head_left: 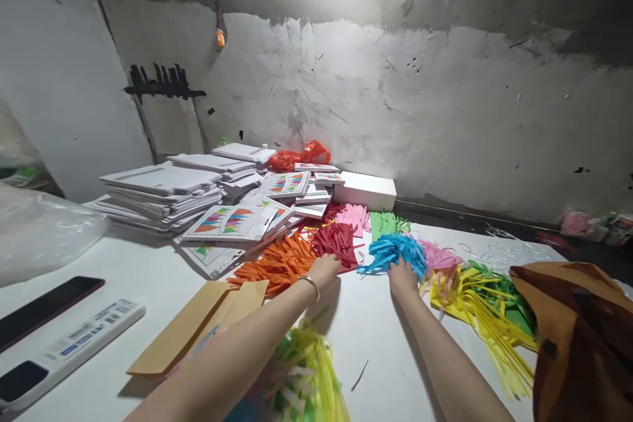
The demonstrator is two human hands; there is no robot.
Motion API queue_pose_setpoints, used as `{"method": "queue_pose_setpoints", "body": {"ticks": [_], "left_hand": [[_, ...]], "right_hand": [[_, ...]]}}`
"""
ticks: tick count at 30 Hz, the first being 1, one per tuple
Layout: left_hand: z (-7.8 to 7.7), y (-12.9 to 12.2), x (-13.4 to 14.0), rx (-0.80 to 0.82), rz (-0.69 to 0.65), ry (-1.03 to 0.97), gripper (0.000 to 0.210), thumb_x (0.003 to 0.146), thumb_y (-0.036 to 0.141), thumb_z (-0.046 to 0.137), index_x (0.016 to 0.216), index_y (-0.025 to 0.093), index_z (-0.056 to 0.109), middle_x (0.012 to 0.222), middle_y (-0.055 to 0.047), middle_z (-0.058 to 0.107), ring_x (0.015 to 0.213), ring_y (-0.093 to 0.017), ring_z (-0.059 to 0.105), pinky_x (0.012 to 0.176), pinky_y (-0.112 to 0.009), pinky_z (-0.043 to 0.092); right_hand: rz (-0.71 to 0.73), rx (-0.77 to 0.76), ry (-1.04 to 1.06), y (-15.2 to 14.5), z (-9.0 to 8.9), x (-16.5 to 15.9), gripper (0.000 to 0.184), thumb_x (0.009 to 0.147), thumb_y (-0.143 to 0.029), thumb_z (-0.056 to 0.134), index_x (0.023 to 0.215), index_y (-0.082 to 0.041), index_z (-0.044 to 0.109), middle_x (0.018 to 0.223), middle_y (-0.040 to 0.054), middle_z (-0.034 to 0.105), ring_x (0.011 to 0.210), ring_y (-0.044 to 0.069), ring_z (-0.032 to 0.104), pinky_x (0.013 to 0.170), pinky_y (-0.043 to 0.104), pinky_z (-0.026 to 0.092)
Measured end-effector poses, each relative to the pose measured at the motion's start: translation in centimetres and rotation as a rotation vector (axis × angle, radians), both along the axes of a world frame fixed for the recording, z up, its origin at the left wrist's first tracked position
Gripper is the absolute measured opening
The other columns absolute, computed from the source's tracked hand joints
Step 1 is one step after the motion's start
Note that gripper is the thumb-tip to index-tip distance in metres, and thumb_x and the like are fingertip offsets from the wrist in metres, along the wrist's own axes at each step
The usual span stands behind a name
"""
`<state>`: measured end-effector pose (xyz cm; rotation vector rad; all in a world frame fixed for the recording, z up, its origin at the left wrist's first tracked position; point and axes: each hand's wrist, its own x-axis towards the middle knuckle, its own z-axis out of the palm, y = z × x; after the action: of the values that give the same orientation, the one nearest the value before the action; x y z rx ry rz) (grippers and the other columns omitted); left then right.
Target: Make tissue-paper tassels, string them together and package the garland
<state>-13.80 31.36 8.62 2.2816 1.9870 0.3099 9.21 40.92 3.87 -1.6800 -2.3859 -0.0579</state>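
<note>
Two forearms (247, 349) reach over the white desk (376, 369), a blurred yellow-green bundle (321, 369) lying nearer than the hands. Directly ahead, the red fringe (336, 241) meets the fingertips of the left hand (325, 271), and the blue fringe (395, 252) lies under the bent fingers of the right hand (403, 278); whether either pinches its strips cannot be told. Red is deep and tangled; blue is bright, its narrow strips fluffed into a mound. Orange fringe (281, 260) spreads left of the left hand. Beyond both hands sit pink fringe (355, 216), green fringe (386, 224) and a white box (366, 191).
</note>
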Motion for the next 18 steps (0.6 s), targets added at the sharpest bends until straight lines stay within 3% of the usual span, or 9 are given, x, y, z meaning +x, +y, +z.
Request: {"method": "queue_pose_setpoints", "body": {"ticks": [4,8,11,14,18], "left_hand": [[-2.1,2.4,-2.7,-0.06,0.01,0.03,0.029,0.096,0.032,0.062,0.121,0.017,0.062,0.126,-0.01,0.062,0.109,-0.025,0.063,0.093,-0.047,0.054],[-2.6,3.8,-5.7,-0.126,-0.051,-0.017,0.027,0.096,0.032,0.062,0.118,0.017,0.063,0.122,-0.009,0.064,0.105,-0.023,0.064,0.09,-0.044,0.056],[-2.9,4.0,-8.0,-0.146,-0.056,-0.055,0.027,0.096,0.032,0.062,0.118,0.017,0.063,0.12,-0.008,0.065,0.102,-0.022,0.066,0.087,-0.042,0.057],[-3.0,3.3,-9.9,-0.125,-0.052,-0.071,0.026,0.097,0.032,0.061,0.118,0.018,0.063,0.12,-0.009,0.065,0.101,-0.022,0.065,0.087,-0.042,0.057],[-2.7,2.2,-10.5,-0.062,-0.078,-0.068,0.024,0.097,0.032,0.061,0.116,0.017,0.064,0.121,-0.009,0.064,0.103,-0.022,0.065,0.089,-0.043,0.056]], "right_hand": [[0.188,0.03,0.008,-1.8,-0.2,-4.5,0.027,0.097,-0.034,0.062,0.119,-0.018,0.063,0.126,0.0091,0.061,0.11,0.023,0.062,0.094,0.045,0.053],[0.443,-0.002,0.056,-3.0,-1.2,-10.9,0.029,0.097,-0.034,0.062,0.121,-0.018,0.061,0.124,0.0079,0.062,0.106,0.022,0.064,0.091,0.043,0.055],[0.537,-0.024,0.084,-2.7,-2.0,-13.8,0.031,0.097,-0.035,0.062,0.123,-0.018,0.06,0.126,0.0081,0.061,0.108,0.023,0.063,0.092,0.045,0.054],[0.562,-0.048,0.105,-2.0,-2.7,-14.2,0.029,0.097,-0.034,0.062,0.12,-0.017,0.062,0.121,0.0081,0.063,0.104,0.021,0.065,0.089,0.043,0.055],[0.546,-0.057,0.182,-1.2,-3.2,-12.0,0.025,0.098,-0.035,0.061,0.117,-0.019,0.063,0.118,0.0069,0.065,0.098,0.019,0.066,0.086,0.039,0.056]]}}
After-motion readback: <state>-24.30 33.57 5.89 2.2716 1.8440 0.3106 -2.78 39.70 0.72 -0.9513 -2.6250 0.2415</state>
